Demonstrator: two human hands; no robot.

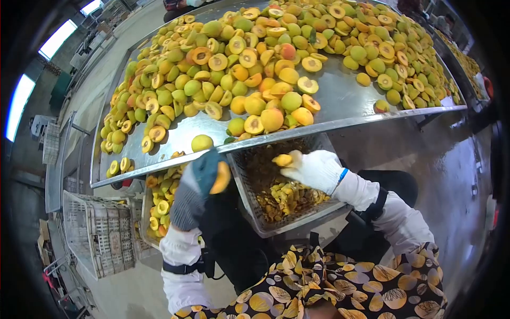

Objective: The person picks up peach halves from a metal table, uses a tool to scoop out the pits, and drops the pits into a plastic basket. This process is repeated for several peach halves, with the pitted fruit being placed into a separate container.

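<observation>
My left hand (194,189), in a grey and dark green glove, is closed around a peach half (220,178) just below the table's front edge. My right hand (314,171), in a white glove with a blue cuff band, pinches a small yellow piece of fruit (283,160). It is above a grey plastic crate (249,210) holding brown and yellow fruit scraps (289,199). To the left of my legs, another crate (144,215) contains peach halves (161,208), partly hidden by my left arm. A single peach (202,142) lies at the table edge near my left hand.
A metal table (340,87) with a raised rim spans the front, heaped with whole-looking and halved peaches (255,58). Worn white crates (101,234) stand on the floor at left. Other people (443,22) are partly visible beyond the table.
</observation>
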